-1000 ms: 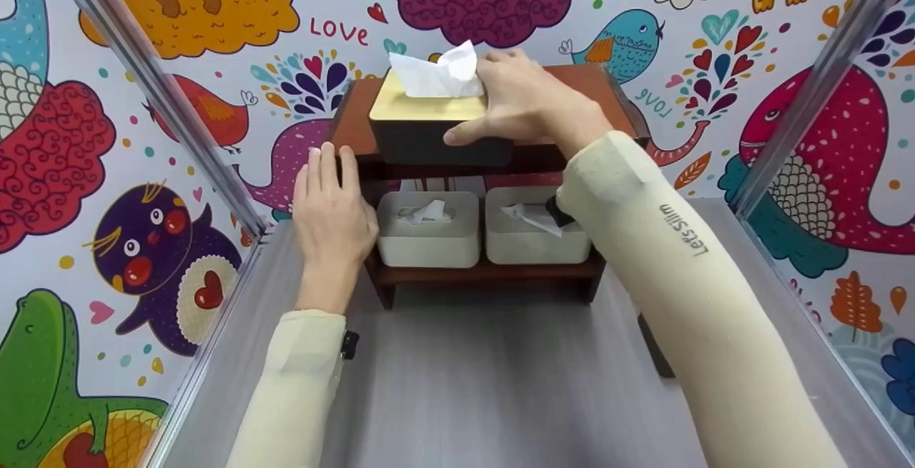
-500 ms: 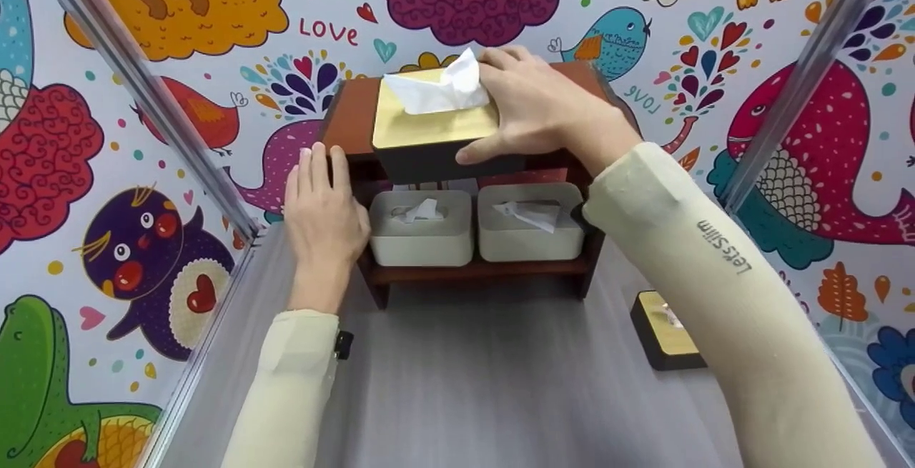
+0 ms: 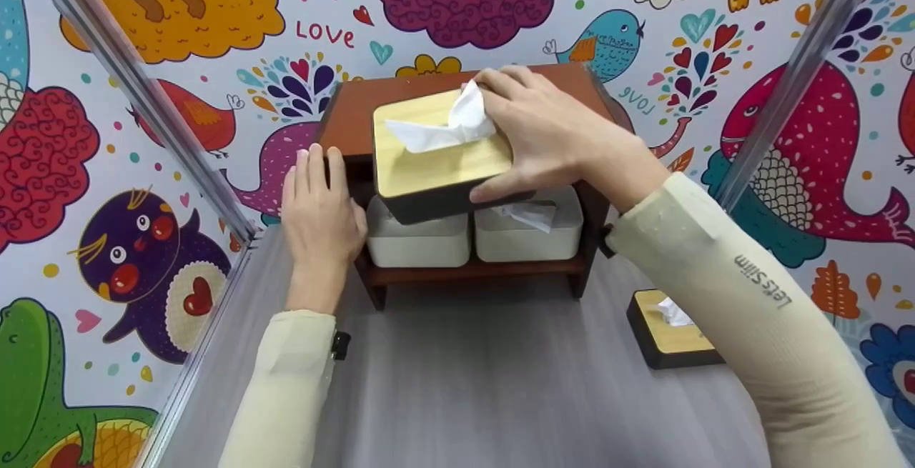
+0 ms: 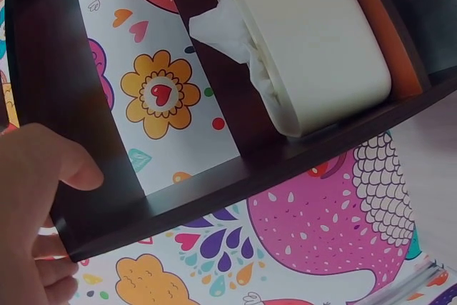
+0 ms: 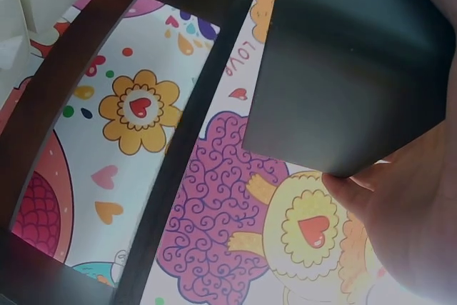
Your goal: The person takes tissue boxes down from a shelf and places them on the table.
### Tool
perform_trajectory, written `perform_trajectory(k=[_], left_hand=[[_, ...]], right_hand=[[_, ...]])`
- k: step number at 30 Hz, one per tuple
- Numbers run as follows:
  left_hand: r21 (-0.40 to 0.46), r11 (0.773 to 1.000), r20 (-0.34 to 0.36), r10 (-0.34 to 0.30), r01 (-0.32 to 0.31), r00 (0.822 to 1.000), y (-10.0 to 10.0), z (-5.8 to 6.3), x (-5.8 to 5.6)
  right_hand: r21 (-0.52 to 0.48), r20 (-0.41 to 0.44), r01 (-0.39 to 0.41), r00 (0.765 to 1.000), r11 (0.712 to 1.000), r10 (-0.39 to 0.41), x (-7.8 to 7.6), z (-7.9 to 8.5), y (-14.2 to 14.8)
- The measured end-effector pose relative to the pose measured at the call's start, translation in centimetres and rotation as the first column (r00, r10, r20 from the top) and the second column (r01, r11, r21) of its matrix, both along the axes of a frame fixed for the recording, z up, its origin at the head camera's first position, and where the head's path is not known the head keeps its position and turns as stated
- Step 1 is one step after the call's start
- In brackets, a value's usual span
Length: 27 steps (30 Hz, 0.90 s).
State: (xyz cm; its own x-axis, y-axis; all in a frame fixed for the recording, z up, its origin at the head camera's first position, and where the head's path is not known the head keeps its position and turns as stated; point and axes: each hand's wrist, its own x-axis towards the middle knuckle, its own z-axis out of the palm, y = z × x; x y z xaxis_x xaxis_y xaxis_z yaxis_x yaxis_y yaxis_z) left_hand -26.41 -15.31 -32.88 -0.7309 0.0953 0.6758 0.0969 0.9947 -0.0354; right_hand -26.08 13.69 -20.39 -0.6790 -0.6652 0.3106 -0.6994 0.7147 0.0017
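My right hand [image 3: 550, 139] grips a black tissue box with a wooden lid [image 3: 429, 161], a white tissue [image 3: 447, 125] sticking out of its top. The box hangs tilted in front of the brown wooden shelf [image 3: 357, 111], off its top board. In the right wrist view the box's dark side [image 5: 350, 69] fills the upper right, with my thumb under its corner. My left hand [image 3: 318, 211] rests flat against the shelf's left side, fingers straight; the left wrist view shows the thumb [image 4: 50, 155] on the dark side board [image 4: 57, 69].
Two white tissue boxes [image 3: 418, 239] [image 3: 529, 232] sit side by side on the shelf's lower board. A second black box with a wooden lid [image 3: 668, 329] lies on the grey table at the right. Cartoon-patterned walls close in behind and on both sides.
My right hand has lifted the black tissue box off the shelf top and drawn it forward and down, tilting it. The left hand has stayed on the shelf's side.
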Motion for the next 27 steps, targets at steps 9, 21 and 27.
perform_trajectory(k=[9,21,27], left_hand=[[0.004,1.000,0.045,0.015,-0.015,0.999,0.0,0.0,0.0],[0.015,1.000,0.040,-0.001,0.000,0.999,-0.2,-0.1,0.0],[0.006,1.000,0.057,0.011,-0.011,0.998,-0.1,-0.1,0.0]], right_hand=[[0.003,0.000,-0.074,0.997,0.997,0.074,1.3,-2.0,1.0],[0.026,0.058,-0.071,0.996,0.997,0.069,2.0,-5.7,2.6],[0.038,0.059,-0.079,0.995,0.996,0.077,2.2,-7.5,2.8]])
